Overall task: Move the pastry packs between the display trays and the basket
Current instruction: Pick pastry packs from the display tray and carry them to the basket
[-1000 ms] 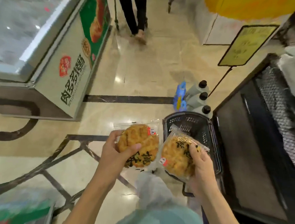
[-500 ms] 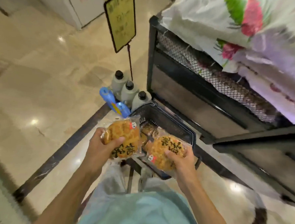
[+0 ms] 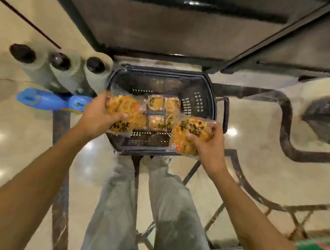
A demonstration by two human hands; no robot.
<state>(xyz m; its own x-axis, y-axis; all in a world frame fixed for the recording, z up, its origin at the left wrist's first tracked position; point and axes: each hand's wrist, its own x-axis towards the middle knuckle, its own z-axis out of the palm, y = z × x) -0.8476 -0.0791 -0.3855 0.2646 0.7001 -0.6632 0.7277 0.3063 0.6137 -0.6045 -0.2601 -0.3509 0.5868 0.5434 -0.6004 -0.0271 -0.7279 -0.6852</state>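
Both packs now brought over the basket (image 3: pixel 211 100): my left hand (image 3: pixel 96 116) grips one pack (image 3: pixel 123 113), my right hand (image 3: pixel 209 145) one pack (image 3: pixel 188 135); several more lie inside.

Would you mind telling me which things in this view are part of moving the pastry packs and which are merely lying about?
Part of the job:
- left hand holding a pastry pack
- right hand holding a second pack
- black basket on the floor
- packs already in the basket

Just lying about:
- three black-capped bottles
- blue bottle
- dark display stand
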